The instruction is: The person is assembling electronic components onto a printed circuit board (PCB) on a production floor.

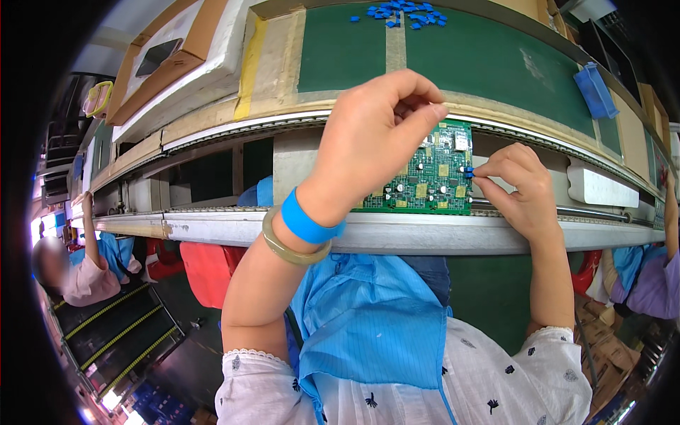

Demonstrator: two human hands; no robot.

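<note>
A green circuit board (443, 202), crowded with small components, lies across the rails of the line in front of me. My left hand (379, 134) is raised over its left part and hides much of it. The thumb and forefinger are pinched together near the far edge; whatever may be between them cannot be made out. At the board's right edge, my right hand (520, 184) pinches a small blue plastic piece (468, 172) between thumb and forefinger. A blue wristband (303, 218) and a bangle (283, 248) circle my left wrist.
Loose blue pieces (407, 11) are scattered on the green bench top (489, 64) beyond the rails. A blue bin (596, 91) stands far right, a cardboard box (191, 49) far left. A metal rail (439, 237) runs nearest me. Other people work at both sides.
</note>
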